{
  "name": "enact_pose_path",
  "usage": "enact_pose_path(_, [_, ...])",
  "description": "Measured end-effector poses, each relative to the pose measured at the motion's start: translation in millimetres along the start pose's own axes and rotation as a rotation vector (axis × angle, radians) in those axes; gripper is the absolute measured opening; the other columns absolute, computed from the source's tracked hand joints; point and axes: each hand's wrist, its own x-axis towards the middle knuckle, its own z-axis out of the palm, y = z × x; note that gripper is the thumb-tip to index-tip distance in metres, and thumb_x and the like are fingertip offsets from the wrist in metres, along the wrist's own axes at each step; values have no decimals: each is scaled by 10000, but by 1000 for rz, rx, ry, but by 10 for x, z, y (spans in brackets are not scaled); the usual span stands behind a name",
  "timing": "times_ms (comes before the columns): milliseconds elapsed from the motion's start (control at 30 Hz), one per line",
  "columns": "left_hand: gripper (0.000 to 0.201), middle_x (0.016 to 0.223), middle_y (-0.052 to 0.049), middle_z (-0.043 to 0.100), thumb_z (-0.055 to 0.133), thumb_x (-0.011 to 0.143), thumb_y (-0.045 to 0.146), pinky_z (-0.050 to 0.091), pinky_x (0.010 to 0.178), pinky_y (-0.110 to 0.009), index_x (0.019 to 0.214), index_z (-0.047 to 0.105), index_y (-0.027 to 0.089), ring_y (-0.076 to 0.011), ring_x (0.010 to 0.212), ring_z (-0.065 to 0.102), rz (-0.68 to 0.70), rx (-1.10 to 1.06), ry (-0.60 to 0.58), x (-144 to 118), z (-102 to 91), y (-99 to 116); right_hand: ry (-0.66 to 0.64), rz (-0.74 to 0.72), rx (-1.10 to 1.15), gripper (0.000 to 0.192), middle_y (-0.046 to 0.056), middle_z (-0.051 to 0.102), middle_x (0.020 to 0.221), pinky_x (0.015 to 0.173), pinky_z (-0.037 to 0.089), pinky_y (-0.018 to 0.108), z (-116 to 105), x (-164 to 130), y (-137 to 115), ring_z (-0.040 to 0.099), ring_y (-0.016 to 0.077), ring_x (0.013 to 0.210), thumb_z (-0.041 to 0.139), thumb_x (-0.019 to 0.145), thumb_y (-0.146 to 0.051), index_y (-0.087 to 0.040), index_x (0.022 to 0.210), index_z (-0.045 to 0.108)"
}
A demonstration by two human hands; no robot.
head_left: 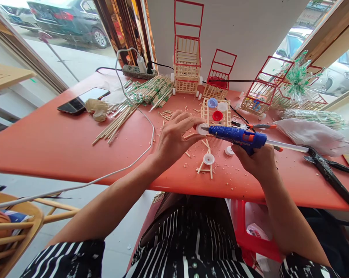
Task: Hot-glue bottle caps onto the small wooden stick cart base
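Note:
My left hand [174, 137] pinches a white bottle cap [202, 129] between thumb and fingers. Wrapped round the handle of a blue glue gun [235, 136], my right hand [258, 160] holds its nozzle against or just over that cap. A clear glue stick [287, 146] sticks out of the gun's back end. Below the hands lies a small frame of wooden sticks [204, 170] with a white cap [209, 158] on it. Another white cap [229, 151] rests by my right hand. Behind the gun, a stick crate [205, 112] bears blue, white and red caps.
Small stick carts with red handles [187, 58] stand along the back. Bundles of wooden sticks [151, 90], a phone [83, 101] and a power strip [131, 72] are at the left. A white cord [134, 164] crosses the table. Pliers [261, 126] and black scissors [333, 177] lie rightward.

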Motion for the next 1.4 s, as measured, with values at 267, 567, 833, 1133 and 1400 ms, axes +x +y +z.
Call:
enact_pose_path(267, [307,969,-39,785,760,952,480,510,907,-372,1095,762,209,-215,904,654,-33,44,-28,3,0,-21,-96,23,113,318,-39,467,524,533,364,308,-24,0,-18,418,152,483,610,919,-485,-215,847,762])
enact_pose_path(567, [234,996,-36,786,780,952,383,496,920,-361,1097,758,201,-215,917,648,-23,43,-22,6,2,-19,-49,2,93,412,10,605,585,539,382,299,37,-17,46,511,160,506,580,948,-532,-197,757,726])
enact_pose_path(833, [214,985,-33,779,794,942,352,518,913,-364,1099,762,210,-217,932,655,-40,56,-21,2,7,-18,-15,10,14,431,22,601,583,546,390,316,46,-54,88,529,188,522,591,943,-585,-208,771,714])
enact_pose_path(1133, [237,972,-27,788,798,938,359,518,898,-341,1085,754,179,-199,922,667,26,19,26,13,9,-18,15,-78,-34,421,21,596,599,544,396,333,54,-44,81,530,198,513,579,973,-582,-227,778,692])
enact_pose_path(1400, [224,984,-26,791,795,944,363,523,894,-351,1089,763,195,-205,939,673,5,43,12,1,21,-29,19,-46,-48,443,2,542,539,503,343,311,54,-38,68,474,176,479,569,953,-597,-231,722,660])
